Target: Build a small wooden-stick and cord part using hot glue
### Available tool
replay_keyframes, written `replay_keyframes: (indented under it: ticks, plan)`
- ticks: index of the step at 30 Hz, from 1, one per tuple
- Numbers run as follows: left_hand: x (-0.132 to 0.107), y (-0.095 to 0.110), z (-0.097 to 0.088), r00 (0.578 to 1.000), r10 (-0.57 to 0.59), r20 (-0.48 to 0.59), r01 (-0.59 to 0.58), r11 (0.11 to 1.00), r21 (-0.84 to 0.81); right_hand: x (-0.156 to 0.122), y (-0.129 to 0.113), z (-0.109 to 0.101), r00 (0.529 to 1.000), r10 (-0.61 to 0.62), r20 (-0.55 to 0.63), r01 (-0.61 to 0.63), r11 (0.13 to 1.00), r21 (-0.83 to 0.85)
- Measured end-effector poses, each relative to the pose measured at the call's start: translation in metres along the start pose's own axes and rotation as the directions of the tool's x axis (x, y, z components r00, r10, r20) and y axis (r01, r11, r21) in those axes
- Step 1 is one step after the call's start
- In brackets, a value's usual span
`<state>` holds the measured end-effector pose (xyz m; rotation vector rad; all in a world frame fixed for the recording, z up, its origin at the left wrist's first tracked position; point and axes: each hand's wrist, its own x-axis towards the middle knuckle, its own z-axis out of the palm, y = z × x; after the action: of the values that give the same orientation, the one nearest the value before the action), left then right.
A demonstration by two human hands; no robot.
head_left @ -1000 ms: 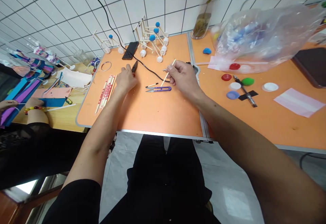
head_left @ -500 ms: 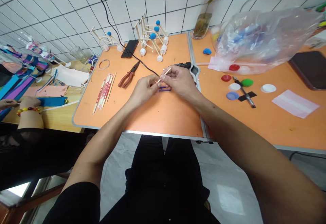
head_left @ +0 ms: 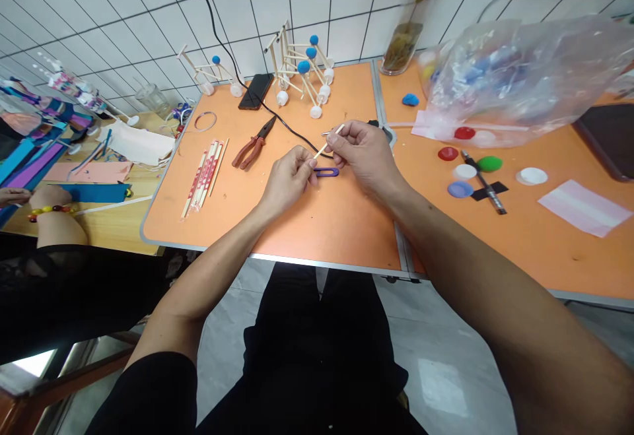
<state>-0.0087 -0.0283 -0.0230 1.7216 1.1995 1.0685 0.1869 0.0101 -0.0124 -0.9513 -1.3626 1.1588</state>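
Observation:
A short wooden stick (head_left: 323, 151) slants up to the right between my two hands. My left hand (head_left: 290, 177) pinches its lower end between thumb and fingertips. My right hand (head_left: 366, 158) is closed around its upper part, with the tip showing above the thumb. Beneath them a blue-purple loop-shaped object (head_left: 327, 172) lies on the orange table. A black cord runs down to a dark tool mostly hidden behind my right hand. Left of my hands rest red-handled pliers (head_left: 254, 146) and chopsticks in red-and-white wrappers (head_left: 203, 177).
Stick structures (head_left: 304, 68) with blue balls and white discs stand near the wall, beside a phone (head_left: 256, 92). On the right are a plastic bag (head_left: 525, 78), coloured caps (head_left: 460, 189) and a pen (head_left: 488, 187). A co-worker's hand (head_left: 52, 196) is at the far left.
My hands have drawn slightly apart, and more of the stick shows between them. The blue-purple loop below is less covered. The whole view has shifted a little.

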Motion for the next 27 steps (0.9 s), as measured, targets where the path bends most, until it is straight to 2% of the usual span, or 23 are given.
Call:
replay_keyframes:
  ticks: [6,13,15,17,18,19,20,21,22,24,26,27]
  plan:
    - [-0.004,0.004,-0.003,0.999,0.002,-0.039,0.002,0.996,0.091,-0.001,0.000,0.001,0.998,-0.001,0.062,0.003,0.999,-0.044]
    - [-0.009,0.004,0.006,0.998,0.017,-0.052,-0.013,0.997,0.082,0.003,-0.002,-0.008,1.000,0.001,-0.025,-0.002,0.999,-0.042]
    - [-0.009,0.003,-0.005,0.997,0.000,-0.073,0.008,0.994,0.110,0.004,-0.003,-0.011,0.999,0.009,-0.046,-0.012,0.998,-0.060]
    - [-0.007,0.003,-0.032,0.989,-0.026,-0.149,0.053,0.982,0.181,0.005,-0.003,-0.011,0.999,0.003,-0.052,-0.008,0.996,-0.093]
    - [-0.006,0.003,-0.051,0.973,-0.034,-0.229,0.093,0.964,0.251,0.004,-0.003,-0.010,0.999,-0.005,-0.049,-0.001,0.993,-0.114]
    - [-0.004,0.004,-0.072,0.948,-0.039,-0.317,0.158,0.921,0.357,0.004,-0.002,-0.009,0.999,-0.016,-0.041,0.010,0.991,-0.135]
    - [-0.004,0.004,-0.094,0.905,-0.030,-0.425,0.252,0.841,0.478,0.003,-0.002,-0.006,0.999,-0.029,-0.031,0.024,0.988,-0.153]
    - [-0.003,0.004,-0.115,0.859,-0.025,-0.511,0.365,0.731,0.576,0.002,-0.001,-0.004,0.999,-0.041,-0.021,0.037,0.985,-0.167]
    - [-0.003,0.003,-0.133,0.831,-0.043,-0.555,0.462,0.609,0.645,0.001,-0.001,-0.001,0.999,-0.050,-0.012,0.047,0.983,-0.178]
    - [-0.003,-0.002,-0.158,0.809,-0.118,-0.576,0.568,0.407,0.715,-0.001,-0.001,0.003,0.998,-0.061,0.003,0.061,0.980,-0.190]
    - [-0.003,-0.010,-0.168,0.808,-0.195,-0.556,0.589,0.304,0.749,-0.003,-0.002,0.006,0.998,-0.063,0.019,0.066,0.979,-0.191]
    - [-0.003,-0.014,-0.168,0.816,-0.213,-0.538,0.578,0.284,0.765,-0.004,-0.002,0.006,0.998,-0.065,0.026,0.069,0.979,-0.190]
